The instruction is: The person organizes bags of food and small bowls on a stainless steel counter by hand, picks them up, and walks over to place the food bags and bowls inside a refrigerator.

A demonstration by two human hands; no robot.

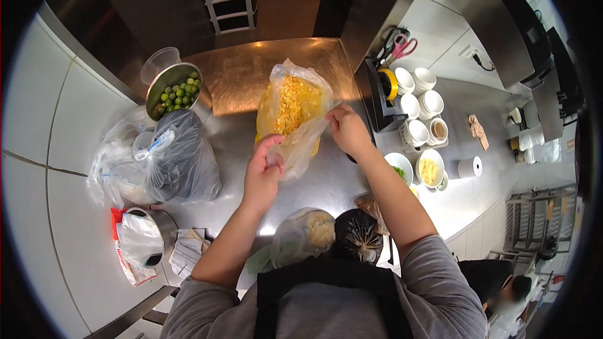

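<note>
Presently, at the far left of the metal desk (242,144), a metal bowl (151,92) contains green limes (181,94); a clear plastic cup (161,64) is positioned beside it. Nearer, a clear bag (119,169) and a grey knotted bag (179,157) sit together. At the near left are a red-and-white packet (134,270), a metal pot (166,229) with plastic inside, and printed papers (188,251).

At the centre, toward the far side, lies an open translucent plastic bag (304,147) containing yellow-orange shredded food (290,103). The hands are apart, each closed on this bag: the left hand (267,166) grips its near left side; the right hand (347,127) pinches its right edge. At the near edge, a bag of pale contents (314,231) adjoins a black knotted bag (359,235).

To the right, a black holder (379,103) carries a yellow tape roll (387,84) and pink-handled scissors (402,46). Beside it stand stacked white cups (431,103). Nearer are a bowl of greens (399,167), a bowl of pale yellow shreds (429,170) and a white paper roll (470,167). Another person (496,285) is at the near right.
</note>
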